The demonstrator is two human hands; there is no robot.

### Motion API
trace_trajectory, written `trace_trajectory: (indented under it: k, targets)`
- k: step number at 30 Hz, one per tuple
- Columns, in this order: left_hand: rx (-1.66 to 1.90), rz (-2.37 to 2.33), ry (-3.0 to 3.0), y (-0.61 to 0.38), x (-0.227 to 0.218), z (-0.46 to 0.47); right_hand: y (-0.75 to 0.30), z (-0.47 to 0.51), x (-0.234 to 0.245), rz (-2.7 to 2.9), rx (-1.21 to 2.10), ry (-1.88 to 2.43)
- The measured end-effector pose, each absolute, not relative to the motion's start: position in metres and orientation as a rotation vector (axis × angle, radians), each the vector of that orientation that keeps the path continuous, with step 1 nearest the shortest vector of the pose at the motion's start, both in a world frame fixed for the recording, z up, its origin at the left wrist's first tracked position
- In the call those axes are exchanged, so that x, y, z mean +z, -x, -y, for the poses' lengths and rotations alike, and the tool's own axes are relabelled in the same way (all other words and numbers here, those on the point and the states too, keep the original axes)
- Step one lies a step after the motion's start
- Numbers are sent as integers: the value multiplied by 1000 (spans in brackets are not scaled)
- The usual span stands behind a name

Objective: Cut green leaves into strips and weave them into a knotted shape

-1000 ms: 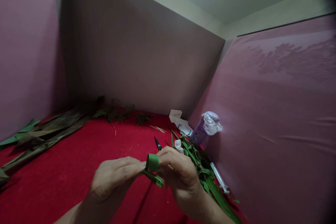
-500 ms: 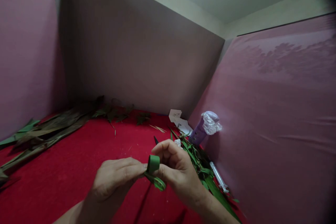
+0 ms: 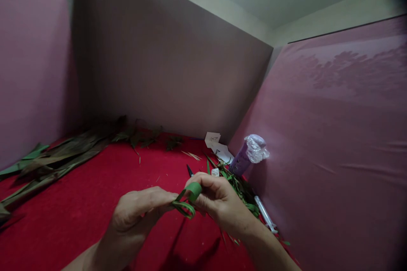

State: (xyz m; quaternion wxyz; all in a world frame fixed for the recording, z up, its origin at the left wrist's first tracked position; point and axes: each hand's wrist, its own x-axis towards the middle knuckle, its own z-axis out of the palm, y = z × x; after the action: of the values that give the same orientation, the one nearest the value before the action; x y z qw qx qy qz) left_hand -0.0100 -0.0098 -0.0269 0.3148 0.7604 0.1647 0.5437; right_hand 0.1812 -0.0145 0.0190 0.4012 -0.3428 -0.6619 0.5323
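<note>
Between my hands, above the red cloth (image 3: 95,203), is a green leaf strip (image 3: 193,190) bent into loops. My left hand (image 3: 140,211) pinches the base of the loops between thumb and fingers. My right hand (image 3: 216,199) has its fingers curled at the upper loop and holds the strip there. A lower, narrower loop hangs free beneath. Just beyond my right hand, a dark pointed tip (image 3: 190,170) shows; the rest of that tool is hidden by the hand.
Large dried leaves (image 3: 70,152) lie at the left. Cut green leaves (image 3: 238,186) and a clear syringe (image 3: 265,214) lie at the right, near a purple container (image 3: 243,156) topped with clear plastic. Thin sticks (image 3: 191,155) and white papers (image 3: 221,150) are at the back. Pink walls flank both sides.
My right hand's fingers have closed in on the upper loop, which now leans to the right and lies flatter. My left hand keeps its pinch with little movement.
</note>
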Motion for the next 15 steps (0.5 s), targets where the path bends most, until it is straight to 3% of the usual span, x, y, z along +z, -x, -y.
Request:
trace_trajectory:
  k: [15]
  targets:
    - [1397,-480,-2025,11,-27,9,-179,25,29,1774,1193,933]
